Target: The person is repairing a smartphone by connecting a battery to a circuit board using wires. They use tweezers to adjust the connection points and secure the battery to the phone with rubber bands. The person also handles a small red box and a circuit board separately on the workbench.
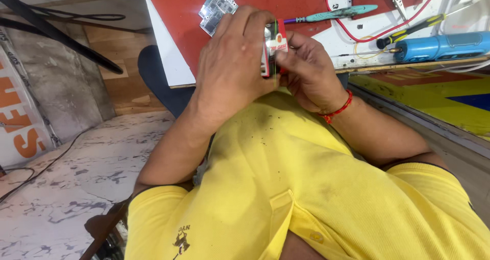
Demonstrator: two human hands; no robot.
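I am holding a small flat device [273, 48] upright on edge between both hands, close to my chest, probably so I can see its side seam. My left hand [232, 61] is wrapping its grip around the back; my right hand [306, 68] is pinching the near edge, where a red label shows. Beyond the device, a bare metal frame [217, 10] is lying on the red worktop [173, 15], and to its right a teal screwdriver [337, 13] and a blue power tool [441, 46].

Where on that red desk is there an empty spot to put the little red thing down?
Bare red board lies left of the silver metal frame. The white side is crowded: teal screwdriver, red wire, blue tool. Both hands hold the small red object.
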